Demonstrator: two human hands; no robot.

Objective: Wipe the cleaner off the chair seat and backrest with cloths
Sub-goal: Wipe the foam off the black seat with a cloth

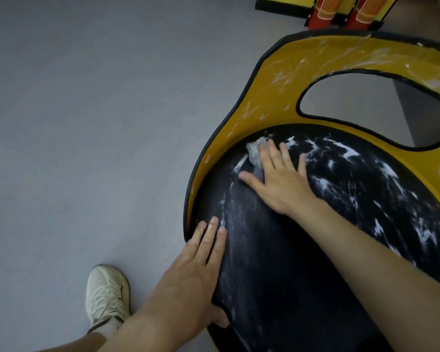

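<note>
Grey cloth (pixel 257 153) mostly hidden under flat right hand (pixel 280 185), left hand (pixel 196 270) flat on black seat (pixel 277 265), thumb part-hidden

One head-worn wide-angle camera is looking forward and steeply down from close above the chair seat (pixel 277 262), taking in the left hand (pixel 196 270), right hand (pixel 277 181), backrest (pixel 277 80), floor (pixel 87 123) and a shoe (pixel 104 295).

No word, number or brand can be read. The two red cylinders (pixel 325 11) on the grey floor carry orange label panels. Their print is too blurred to read.
</note>
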